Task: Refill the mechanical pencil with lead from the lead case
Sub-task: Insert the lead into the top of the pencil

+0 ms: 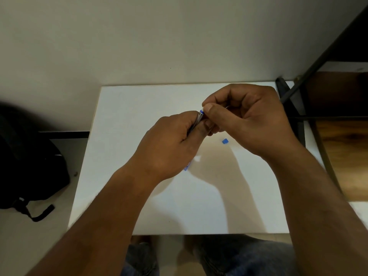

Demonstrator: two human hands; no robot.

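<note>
My left hand (pixel 173 144) is closed around the mechanical pencil (pixel 199 116), a blue one with a metal clip, held above the white table (pixel 123 156). Only its upper end and clip show above my fingers. A blue bit (pixel 186 167) peeks out below my left palm; whether it is the pencil's tip or the lead case I cannot tell. My right hand (pixel 245 116) pinches at the pencil's top end with thumb and forefinger; what it pinches is too small to make out. A small blue cap (pixel 225 141) lies on the table just under my right hand.
A black backpack (pixel 29 166) sits on the floor to the left. A dark metal frame (pixel 294 108) and a wooden surface (pixel 342 136) stand at the right. A pale wall rises behind the table. My knees in jeans (pixel 239 255) are under the near edge.
</note>
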